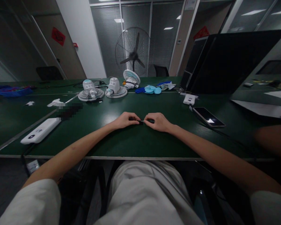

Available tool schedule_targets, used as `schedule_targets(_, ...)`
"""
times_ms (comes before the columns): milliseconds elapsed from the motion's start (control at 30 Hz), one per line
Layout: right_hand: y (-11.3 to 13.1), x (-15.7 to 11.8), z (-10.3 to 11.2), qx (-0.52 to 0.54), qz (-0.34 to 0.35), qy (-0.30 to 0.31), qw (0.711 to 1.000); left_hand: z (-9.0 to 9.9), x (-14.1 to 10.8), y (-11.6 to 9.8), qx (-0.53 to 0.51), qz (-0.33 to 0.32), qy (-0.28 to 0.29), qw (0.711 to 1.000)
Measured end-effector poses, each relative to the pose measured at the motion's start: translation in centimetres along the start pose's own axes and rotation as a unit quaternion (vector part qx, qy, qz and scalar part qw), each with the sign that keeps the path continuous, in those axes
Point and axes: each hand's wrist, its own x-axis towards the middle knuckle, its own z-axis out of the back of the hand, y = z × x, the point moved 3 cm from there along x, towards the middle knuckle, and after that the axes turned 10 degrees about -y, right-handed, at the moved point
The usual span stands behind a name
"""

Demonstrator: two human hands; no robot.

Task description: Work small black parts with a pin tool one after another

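Observation:
My left hand and my right hand meet in the middle of the green table. Between their fingertips is a small dark piece with a thin pale part along its top; it is too small to name. The left hand's thumb and fingers pinch its left side. On the right side, my right thumb and forefinger close on the pale end. Both wrists rest low, close to the tabletop.
Three small white fans stand or lie at the back, with blue fan blades beside them. A white power bank lies left; a phone and white device lie right. A black computer case towers behind. Another person's arm is at right.

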Motion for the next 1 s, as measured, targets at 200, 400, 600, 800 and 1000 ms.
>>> schedule_targets(200, 0.00, 0.24, -0.48, -0.011, 0.001, -0.004, 1.000, -0.17, 0.06, 0.03, -0.008, 0.010, -0.002, 1.000)
schedule_targets(400, 0.07, 0.28, -0.59, -0.001, 0.006, -0.019, 1.000, -0.19, 0.12, 0.00, -0.010, 0.016, -0.015, 1.000)
schedule_targets(600, 0.26, 0.50, -0.69, -0.009, -0.002, -0.044, 0.999, -0.32, 0.21, 0.10, -0.020, 0.039, -0.022, 0.999)
schedule_targets(800, 0.18, 0.38, -0.46, -0.015, -0.017, -0.048, 0.999, -0.22, 0.04, -0.09, -0.030, 0.026, -0.018, 0.999)
schedule_targets(1000, 0.42, 0.41, -0.30, -0.025, -0.021, -0.038, 0.999, -0.14, 0.01, -0.42, -0.038, 0.016, -0.019, 0.999)
